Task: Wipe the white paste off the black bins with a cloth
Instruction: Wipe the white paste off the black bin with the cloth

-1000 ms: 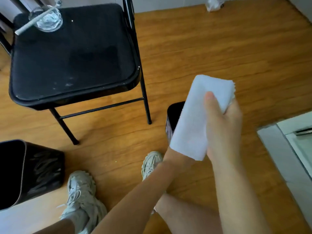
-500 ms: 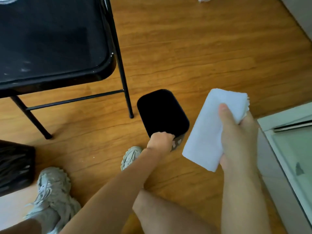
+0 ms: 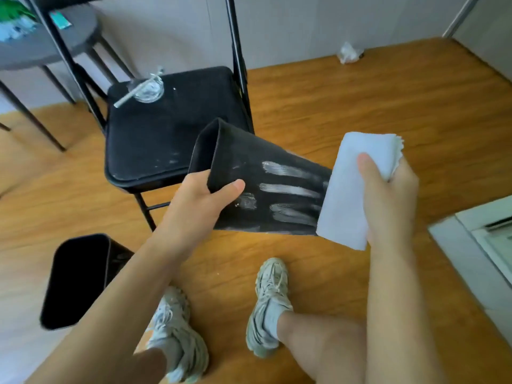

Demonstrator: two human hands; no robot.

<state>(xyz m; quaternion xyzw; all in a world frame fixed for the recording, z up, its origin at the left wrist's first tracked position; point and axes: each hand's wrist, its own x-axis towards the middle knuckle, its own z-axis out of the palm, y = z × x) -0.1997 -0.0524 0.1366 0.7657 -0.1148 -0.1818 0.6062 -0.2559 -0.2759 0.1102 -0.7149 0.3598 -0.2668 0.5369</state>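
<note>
My left hand (image 3: 203,195) grips the rim of a black bin (image 3: 249,173), holding it on its side in the air with the opening toward the chair. White paste streaks (image 3: 291,189) run across the bin's upper side. My right hand (image 3: 388,198) holds a folded white cloth (image 3: 349,189) against the bin's bottom end, covering it. A second black bin (image 3: 80,275) stands on the floor at the lower left, with faint white marks on its side.
A black folding chair (image 3: 166,134) stands just behind the lifted bin, with a glass ashtray (image 3: 146,88) on its seat. A grey round table (image 3: 41,51) is at the back left. My two feet in pale sneakers (image 3: 271,300) rest on the wooden floor. A white threshold (image 3: 476,245) lies right.
My left hand has lifted the bin off the floor and tipped it on its side. My right hand has brought the cloth onto the bin's bottom end. The view has tilted up.
</note>
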